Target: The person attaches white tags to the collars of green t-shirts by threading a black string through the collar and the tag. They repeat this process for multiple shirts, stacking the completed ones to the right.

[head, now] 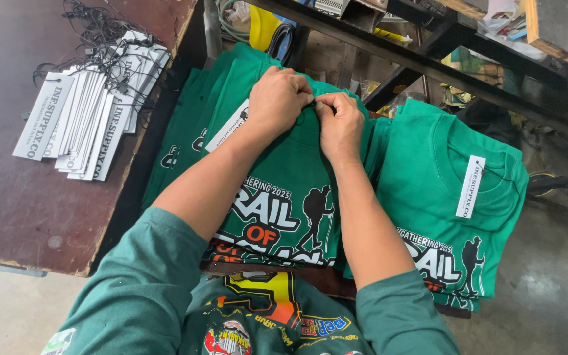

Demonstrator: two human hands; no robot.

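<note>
1. Green T-shirt (284, 190): folded, lying flat on top of a stack, printed front up with a black hiker figure and white and orange lettering.
2. White hang tag (227, 126): a narrow strip lying slantwise by the collar.

Matt cloth shirt (284, 177) — paper tags (80, 125)

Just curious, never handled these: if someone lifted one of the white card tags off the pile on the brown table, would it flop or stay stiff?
Probably stiff: the white card tags lie flat and straight-edged. Likely light, being thin. Their black strings look tangled, so neighbours may drag along.
</note>
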